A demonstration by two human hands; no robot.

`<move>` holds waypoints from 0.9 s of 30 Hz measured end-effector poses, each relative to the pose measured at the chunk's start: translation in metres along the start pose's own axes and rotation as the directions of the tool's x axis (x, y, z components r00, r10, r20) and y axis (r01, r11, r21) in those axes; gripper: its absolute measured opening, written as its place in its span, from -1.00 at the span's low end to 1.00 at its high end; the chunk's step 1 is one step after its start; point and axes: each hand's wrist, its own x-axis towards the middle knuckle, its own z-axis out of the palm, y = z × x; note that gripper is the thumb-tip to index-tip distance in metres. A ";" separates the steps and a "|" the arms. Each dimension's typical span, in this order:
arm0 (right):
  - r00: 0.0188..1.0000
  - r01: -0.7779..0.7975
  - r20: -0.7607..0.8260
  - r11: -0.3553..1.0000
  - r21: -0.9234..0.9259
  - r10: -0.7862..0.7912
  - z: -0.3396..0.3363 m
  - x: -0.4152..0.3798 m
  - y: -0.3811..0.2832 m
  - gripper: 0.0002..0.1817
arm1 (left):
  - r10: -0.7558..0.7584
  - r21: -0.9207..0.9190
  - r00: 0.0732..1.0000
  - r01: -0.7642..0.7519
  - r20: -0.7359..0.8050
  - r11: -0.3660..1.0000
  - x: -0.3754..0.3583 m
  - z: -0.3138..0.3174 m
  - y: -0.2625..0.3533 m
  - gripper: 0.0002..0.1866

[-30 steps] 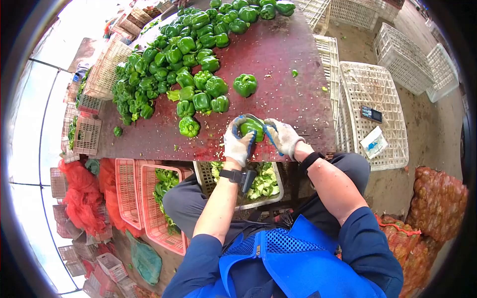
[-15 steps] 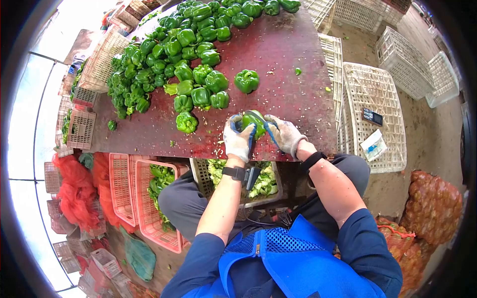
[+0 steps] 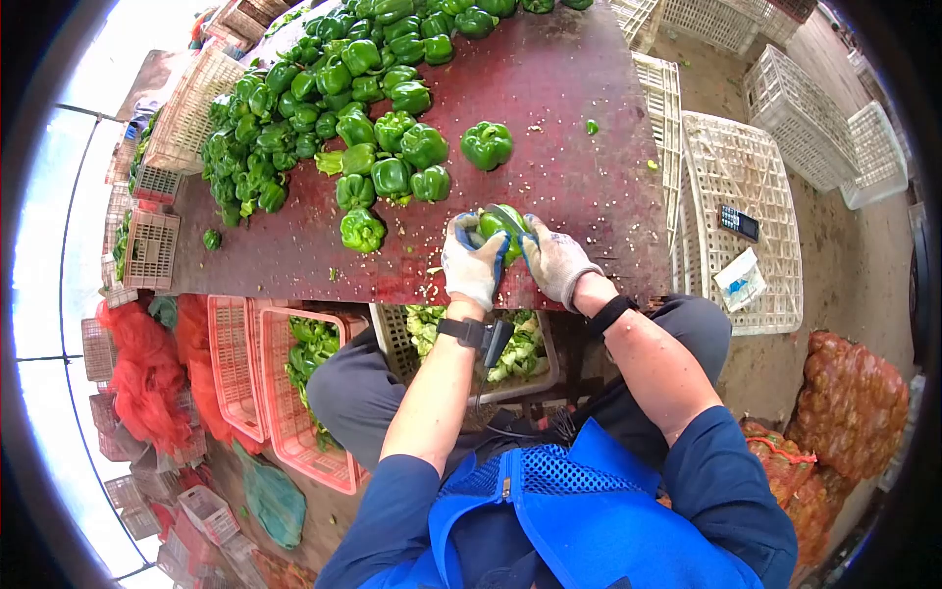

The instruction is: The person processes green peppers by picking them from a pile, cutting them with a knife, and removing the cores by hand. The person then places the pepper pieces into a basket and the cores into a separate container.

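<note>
My left hand [image 3: 473, 260], in a white glove with blue palm coating, is closed around the left side of a green bell pepper [image 3: 512, 245] at the table's near edge. My gloved right hand [image 3: 555, 261] is closed at the pepper's right side. From its fingers the thin grey blade of a small knife [image 3: 506, 217] extends across the pepper's top; the handle is hidden in the glove. Just beyond, a single green pepper [image 3: 487, 145] sits alone on the red table [image 3: 569, 108]. Several more peppers [image 3: 392, 177] lie to the left, joining a large heap.
Below the table edge, a pale crate [image 3: 546, 378] and a pink crate [image 3: 343, 479] hold green trimmings. An upturned white crate [image 3: 760, 187] at right carries a phone [image 3: 738, 223] and a small packet [image 3: 740, 280]. Filled net sacks [image 3: 850, 404] stand at lower right.
Both hands stay on the same pepper, which has turned slightly between them. The right hand has shifted a little closer to the left. The whole view has tilted slightly.
</note>
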 end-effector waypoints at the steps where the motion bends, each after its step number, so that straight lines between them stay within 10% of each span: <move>1: 1.000 -0.005 -0.003 1.000 -0.009 0.005 0.000 -0.002 0.000 -0.40 | 0.016 0.027 1.000 -0.016 -0.004 1.000 0.002 0.001 -0.004 -0.54; 16: 0.988 0.011 0.156 0.997 -0.074 0.000 0.017 -0.055 0.027 -0.40 | -0.210 -0.146 0.972 0.224 0.103 0.964 0.016 -0.021 -0.013 -0.58; 21: 0.994 0.064 0.063 0.955 0.290 -0.086 -0.016 -0.074 0.031 -0.62 | 0.009 0.010 0.986 -0.010 0.169 1.000 0.010 -0.025 -0.014 -0.47; 27: 0.982 0.049 -0.191 0.957 0.287 0.007 -0.018 -0.043 0.015 -0.44 | 0.107 0.172 0.947 -0.165 0.303 0.971 0.013 -0.030 -0.017 -0.44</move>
